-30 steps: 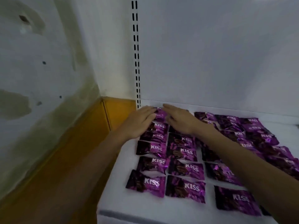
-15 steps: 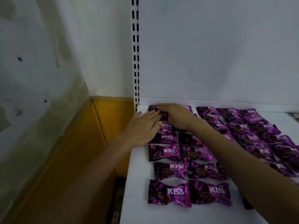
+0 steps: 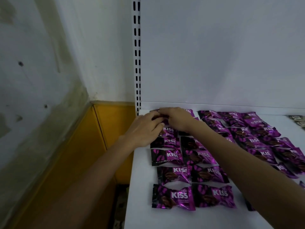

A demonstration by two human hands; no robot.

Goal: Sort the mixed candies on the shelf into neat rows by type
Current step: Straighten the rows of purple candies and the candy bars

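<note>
Both left fingers (image 3: pixel 153 120) and right fingers (image 3: pixel 165 111) touch candies (image 3: pixel 168 130).

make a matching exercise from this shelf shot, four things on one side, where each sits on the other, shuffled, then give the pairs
Things
1. left hand
2. slotted upright
3. front-left KISS candy
4. yellow panel

Places
A. nearest the front edge of the white shelf, left column
B. left of the shelf, below the stained wall
C. vertical at the shelf's back left corner
D. lying on candies at the back of the left column

Pairs: 1-D, 2-C, 3-A, 4-B
</note>
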